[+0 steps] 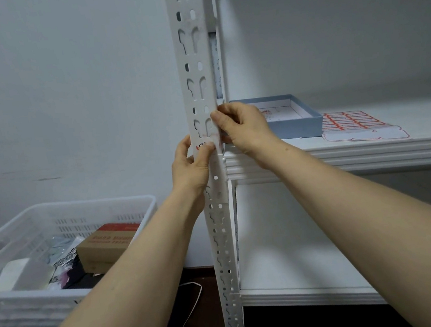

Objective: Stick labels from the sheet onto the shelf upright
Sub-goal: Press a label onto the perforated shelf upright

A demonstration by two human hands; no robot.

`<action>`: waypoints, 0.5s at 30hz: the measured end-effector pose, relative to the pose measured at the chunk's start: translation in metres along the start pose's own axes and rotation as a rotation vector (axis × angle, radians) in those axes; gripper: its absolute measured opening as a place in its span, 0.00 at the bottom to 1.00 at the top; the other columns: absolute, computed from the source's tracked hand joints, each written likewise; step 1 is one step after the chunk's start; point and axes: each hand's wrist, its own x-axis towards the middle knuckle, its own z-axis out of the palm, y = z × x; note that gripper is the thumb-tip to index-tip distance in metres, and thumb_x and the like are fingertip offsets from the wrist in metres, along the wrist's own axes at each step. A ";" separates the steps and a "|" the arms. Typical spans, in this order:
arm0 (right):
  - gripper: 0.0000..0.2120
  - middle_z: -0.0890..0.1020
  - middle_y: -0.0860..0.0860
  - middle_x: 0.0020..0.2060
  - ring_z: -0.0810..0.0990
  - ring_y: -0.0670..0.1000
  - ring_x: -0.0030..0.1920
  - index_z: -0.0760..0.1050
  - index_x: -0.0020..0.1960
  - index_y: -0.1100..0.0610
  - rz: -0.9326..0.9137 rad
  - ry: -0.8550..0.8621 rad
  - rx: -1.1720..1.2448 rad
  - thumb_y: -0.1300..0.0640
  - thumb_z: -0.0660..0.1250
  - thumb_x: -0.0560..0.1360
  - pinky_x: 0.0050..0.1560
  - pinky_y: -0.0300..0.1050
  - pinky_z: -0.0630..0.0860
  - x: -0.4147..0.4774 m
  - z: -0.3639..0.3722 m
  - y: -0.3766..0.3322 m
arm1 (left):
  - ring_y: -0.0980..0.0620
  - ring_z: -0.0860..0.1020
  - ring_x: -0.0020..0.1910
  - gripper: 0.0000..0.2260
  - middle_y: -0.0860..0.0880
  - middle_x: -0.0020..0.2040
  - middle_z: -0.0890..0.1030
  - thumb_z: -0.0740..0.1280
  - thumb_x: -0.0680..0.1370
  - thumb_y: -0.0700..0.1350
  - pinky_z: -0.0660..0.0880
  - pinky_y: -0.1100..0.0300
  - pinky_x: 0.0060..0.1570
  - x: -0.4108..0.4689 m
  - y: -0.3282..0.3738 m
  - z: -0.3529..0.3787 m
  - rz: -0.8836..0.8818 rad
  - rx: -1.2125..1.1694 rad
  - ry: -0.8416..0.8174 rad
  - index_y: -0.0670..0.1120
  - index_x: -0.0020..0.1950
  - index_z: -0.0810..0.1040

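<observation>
Both hands are up at the white shelf upright [196, 90]. The left hand [190, 166] curls round the post, its thumb pinning the red-printed label [205, 145] flat on the front face. The right hand [244, 127] pinches the label's other end at the post's right edge. The label sheet [349, 121] lies on the shelf [342, 157], beside 1 blue box lid [296, 127].

Head camera faces forward, slightly down (seemingly close) at shelf upright [193, 58].
</observation>
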 end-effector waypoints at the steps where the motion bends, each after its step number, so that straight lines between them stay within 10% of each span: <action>1: 0.16 0.82 0.57 0.52 0.80 0.55 0.54 0.75 0.59 0.63 -0.001 0.001 -0.003 0.53 0.64 0.77 0.59 0.56 0.76 0.000 0.000 0.000 | 0.58 0.78 0.39 0.20 0.50 0.47 0.81 0.66 0.76 0.42 0.71 0.69 0.34 0.000 0.000 0.000 0.006 0.010 0.008 0.50 0.68 0.70; 15: 0.16 0.82 0.57 0.52 0.80 0.55 0.54 0.75 0.59 0.63 0.007 0.009 0.022 0.54 0.64 0.77 0.59 0.56 0.76 -0.001 0.000 0.000 | 0.56 0.76 0.38 0.19 0.47 0.50 0.80 0.64 0.77 0.41 0.70 0.70 0.28 -0.002 0.001 0.002 -0.015 -0.002 0.002 0.52 0.67 0.70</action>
